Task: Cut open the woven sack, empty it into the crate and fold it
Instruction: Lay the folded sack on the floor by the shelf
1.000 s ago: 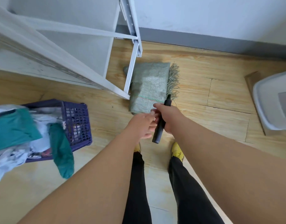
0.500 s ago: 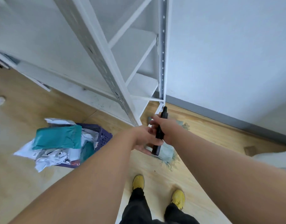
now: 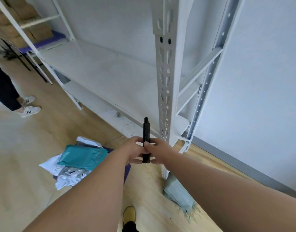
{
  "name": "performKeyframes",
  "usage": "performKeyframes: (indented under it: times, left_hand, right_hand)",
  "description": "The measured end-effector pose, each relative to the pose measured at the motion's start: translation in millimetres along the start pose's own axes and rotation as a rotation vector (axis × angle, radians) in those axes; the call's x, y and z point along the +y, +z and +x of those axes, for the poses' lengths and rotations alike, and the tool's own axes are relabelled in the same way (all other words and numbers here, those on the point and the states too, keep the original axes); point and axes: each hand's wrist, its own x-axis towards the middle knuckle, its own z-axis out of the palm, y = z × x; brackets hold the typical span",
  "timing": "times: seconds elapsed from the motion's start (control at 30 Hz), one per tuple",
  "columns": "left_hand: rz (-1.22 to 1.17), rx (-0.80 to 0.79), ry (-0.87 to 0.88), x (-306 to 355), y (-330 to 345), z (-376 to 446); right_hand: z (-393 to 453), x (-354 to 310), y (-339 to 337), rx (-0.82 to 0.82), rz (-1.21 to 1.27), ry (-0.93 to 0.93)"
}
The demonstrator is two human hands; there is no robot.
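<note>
Head lifting from floor to shelving; sack work looking finished

Far left, the purple crate (image 3: 126, 171) is heaped with glossy teal and silver packets; centre, left hand (image 3: 135, 152) and right hand (image 3: 158, 152) are both closing around a slim black cutter (image 3: 146, 139), held upright; near right, the folded, fray-edged woven sack (image 3: 179, 195) is lying flat beside the shelf post (image 3: 165, 84).

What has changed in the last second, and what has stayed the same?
The view has tilted up from the floor to the white shelf, so the folded sack and the full crate now appear lower. Both hands, left and right, still hold the black cutter, now pointing upright. The sack stays folded on the floor.
</note>
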Motion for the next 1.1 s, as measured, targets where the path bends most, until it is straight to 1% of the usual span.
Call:
performKeyframes:
  times: [0.17, 0.27, 0.37, 0.4, 0.47, 0.57, 0.63, 0.8, 0.93, 1.1]
  left_hand:
    - [-0.132, 0.049, 0.036, 25, -59, 34]
    - [-0.093, -0.003, 0.039, 42, -89, 58]
    - [-0.027, -0.069, 0.084, 58, -108, 79]
    - [0.001, -0.094, 0.102, 64, -110, 85]
    - [0.059, -0.131, 0.14, 74, -111, 97]
    - [0.117, -0.162, 0.197, 86, -107, 109]
    - [0.155, -0.208, 0.222, 88, -102, 110]
    - [0.207, -0.393, 0.199, 69, -89, 111]
    - [0.172, -0.435, 0.159, 59, -89, 113]
    - [0.154, -0.458, 0.169, 52, -93, 115]
  right_hand:
    - [37, -38, 34, 0.037, 0.128, -0.043]
    - [61, -58, 45, 0.055, 0.216, -0.038]
    - [80, -72, 45, 0.071, 0.225, -0.036]
    - [85, -76, 45, 0.107, 0.225, -0.03]
    - [94, -81, 46, 0.234, 0.28, -0.001]
    - [110, -77, 43, 0.468, 0.475, 0.085]
    - [119, -72, 37, 0.549, 0.535, 0.134]
    - [128, -62, 35, 0.585, 0.564, 0.216]
    - [131, -54, 41, 0.625, 0.585, 0.256]
    - [133, -53, 48, 0.641, 0.553, 0.215]
